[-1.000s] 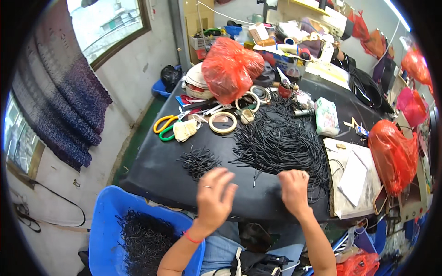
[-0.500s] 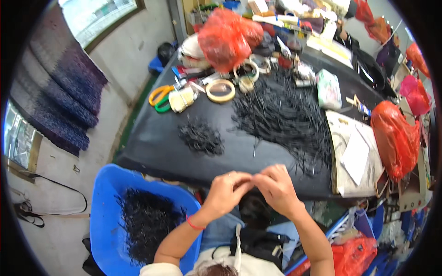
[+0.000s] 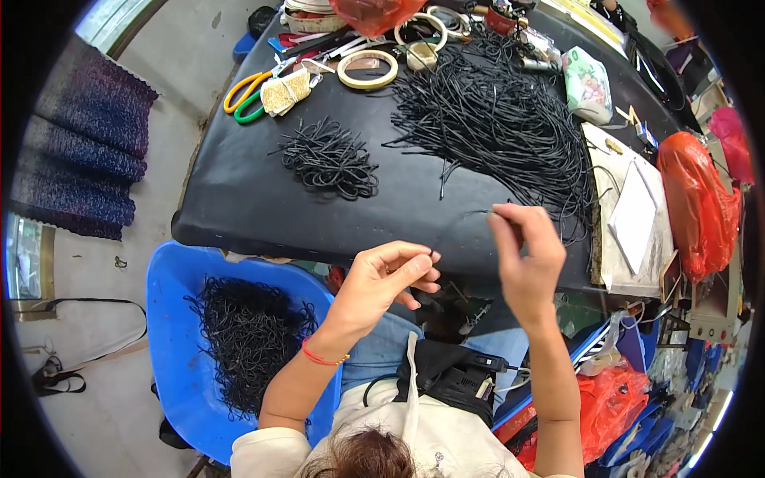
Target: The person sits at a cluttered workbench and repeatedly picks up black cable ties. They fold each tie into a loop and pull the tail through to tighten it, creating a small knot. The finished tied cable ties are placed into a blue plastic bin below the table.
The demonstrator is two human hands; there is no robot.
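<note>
Close to the near edge of the black-covered table, my left hand pinches a bit of thin black cord between thumb and forefinger. To its right and farther from me, my right hand is closed with its fingertips on a thin black cord. Between the hands the cord is too faint to follow. A broad heap of straight black cords covers the table beyond my right hand. Farther left lies a smaller pile of looped black cords.
At my left stands a blue tub holding tangled black cords. Orange- and green-handled scissors, a tape roll and a tied tan bundle lie at the far left. Right are a worn board and a red bag.
My hands were together at the fingertips and are now apart. The right one has moved up and right, away from the left. The view has shifted, bringing the table's things higher in the picture.
</note>
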